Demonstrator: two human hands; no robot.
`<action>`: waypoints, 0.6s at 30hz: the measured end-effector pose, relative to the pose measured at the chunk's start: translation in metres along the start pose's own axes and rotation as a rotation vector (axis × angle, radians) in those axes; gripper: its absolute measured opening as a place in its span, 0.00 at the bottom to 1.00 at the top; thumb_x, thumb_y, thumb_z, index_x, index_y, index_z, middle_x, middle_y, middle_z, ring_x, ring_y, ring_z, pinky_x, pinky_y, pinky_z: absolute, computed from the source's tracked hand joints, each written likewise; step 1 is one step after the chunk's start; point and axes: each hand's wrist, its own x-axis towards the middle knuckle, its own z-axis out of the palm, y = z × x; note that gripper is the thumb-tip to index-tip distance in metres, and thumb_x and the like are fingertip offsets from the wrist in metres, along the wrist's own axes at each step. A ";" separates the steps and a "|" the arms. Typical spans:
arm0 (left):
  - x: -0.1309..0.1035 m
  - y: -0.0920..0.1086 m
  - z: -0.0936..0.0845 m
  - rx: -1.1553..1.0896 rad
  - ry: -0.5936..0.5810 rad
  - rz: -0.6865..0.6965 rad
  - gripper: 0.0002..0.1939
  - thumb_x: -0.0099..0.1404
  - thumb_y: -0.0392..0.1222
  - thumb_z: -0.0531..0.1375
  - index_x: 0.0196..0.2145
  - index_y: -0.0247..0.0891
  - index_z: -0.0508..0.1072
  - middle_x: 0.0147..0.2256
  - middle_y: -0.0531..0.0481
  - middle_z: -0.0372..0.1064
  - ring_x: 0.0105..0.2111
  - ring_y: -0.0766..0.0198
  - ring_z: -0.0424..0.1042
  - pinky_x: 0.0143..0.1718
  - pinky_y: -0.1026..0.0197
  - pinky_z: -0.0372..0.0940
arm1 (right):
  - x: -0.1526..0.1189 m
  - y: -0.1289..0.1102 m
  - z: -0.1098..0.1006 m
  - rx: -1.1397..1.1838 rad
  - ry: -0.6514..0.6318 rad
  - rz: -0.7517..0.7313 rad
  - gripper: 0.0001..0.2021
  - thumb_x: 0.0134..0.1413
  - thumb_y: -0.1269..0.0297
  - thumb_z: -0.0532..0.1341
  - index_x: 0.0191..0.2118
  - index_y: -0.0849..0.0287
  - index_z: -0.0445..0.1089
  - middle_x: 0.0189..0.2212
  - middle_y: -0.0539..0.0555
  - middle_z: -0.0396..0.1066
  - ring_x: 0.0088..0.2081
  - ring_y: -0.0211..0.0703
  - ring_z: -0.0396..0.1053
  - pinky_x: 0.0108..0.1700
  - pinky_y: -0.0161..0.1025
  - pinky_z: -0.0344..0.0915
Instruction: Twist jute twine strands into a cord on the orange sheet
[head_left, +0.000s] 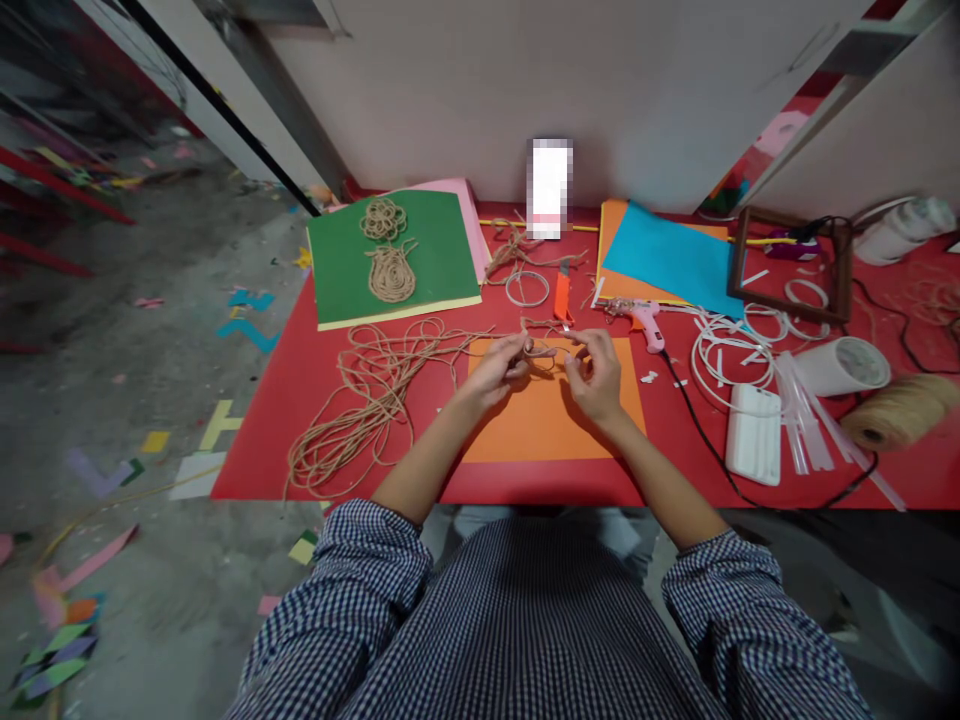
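With left hand, pinching looped twine above the orange sheet, likely against slipping; with right hand, loosely curled alongside, unclear whether gripping, perhaps to guide strands.

"what do we see on our red table?"

"at the left we have loose twine in a tangle, with a green sheet on pink and pale yellow ones behind it."

"and near our front edge?"

"we have an orange sheet lying flat, with an orange cutter and a white ring beyond it."

"what about our right?"

"we find a pink glue gun, a white case, clear sticks and a twine spool."
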 end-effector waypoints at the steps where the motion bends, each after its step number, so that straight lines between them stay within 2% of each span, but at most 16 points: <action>1: -0.001 0.001 0.001 -0.007 0.021 -0.012 0.16 0.71 0.52 0.63 0.32 0.40 0.66 0.22 0.53 0.70 0.13 0.77 0.42 0.16 0.69 0.38 | 0.000 0.001 0.000 -0.008 -0.017 -0.007 0.16 0.70 0.57 0.58 0.58 0.52 0.72 0.49 0.58 0.67 0.38 0.45 0.70 0.45 0.45 0.71; 4: -0.002 0.001 0.003 -0.025 0.054 -0.025 0.18 0.70 0.53 0.65 0.31 0.40 0.66 0.18 0.59 0.60 0.12 0.76 0.43 0.16 0.70 0.38 | 0.001 0.004 0.002 -0.046 -0.056 -0.014 0.15 0.70 0.53 0.58 0.54 0.52 0.75 0.51 0.59 0.66 0.43 0.48 0.70 0.46 0.46 0.71; 7: -0.001 -0.001 0.000 -0.028 0.012 -0.003 0.17 0.69 0.52 0.66 0.33 0.39 0.66 0.17 0.63 0.53 0.12 0.76 0.43 0.16 0.70 0.39 | 0.001 0.008 0.003 -0.073 -0.045 -0.022 0.14 0.71 0.52 0.57 0.47 0.54 0.76 0.49 0.59 0.66 0.46 0.51 0.70 0.48 0.47 0.71; 9: 0.000 -0.003 -0.002 -0.029 -0.006 0.003 0.17 0.69 0.52 0.66 0.34 0.39 0.66 0.18 0.62 0.58 0.13 0.77 0.42 0.16 0.70 0.40 | 0.001 0.008 0.003 -0.082 -0.028 -0.037 0.15 0.72 0.52 0.56 0.45 0.55 0.75 0.47 0.59 0.67 0.47 0.51 0.70 0.49 0.47 0.70; 13: 0.001 -0.003 -0.002 -0.017 0.019 0.023 0.18 0.69 0.53 0.66 0.34 0.38 0.65 0.28 0.52 0.75 0.14 0.79 0.41 0.16 0.69 0.40 | -0.001 0.005 -0.001 -0.042 -0.038 -0.114 0.16 0.72 0.52 0.55 0.44 0.55 0.76 0.45 0.59 0.67 0.46 0.51 0.70 0.50 0.49 0.69; 16: 0.001 -0.001 0.000 0.030 0.067 0.044 0.18 0.70 0.53 0.64 0.34 0.38 0.66 0.31 0.49 0.78 0.14 0.79 0.42 0.16 0.69 0.40 | -0.002 0.003 -0.004 0.071 -0.160 -0.173 0.19 0.73 0.48 0.52 0.44 0.54 0.76 0.44 0.59 0.69 0.46 0.52 0.70 0.50 0.50 0.69; 18: 0.001 -0.002 0.002 0.086 0.080 0.063 0.19 0.70 0.55 0.64 0.33 0.37 0.66 0.29 0.49 0.77 0.14 0.78 0.43 0.17 0.69 0.41 | -0.002 0.002 -0.002 0.125 -0.189 -0.134 0.22 0.74 0.46 0.49 0.46 0.53 0.74 0.44 0.59 0.70 0.48 0.53 0.70 0.51 0.51 0.70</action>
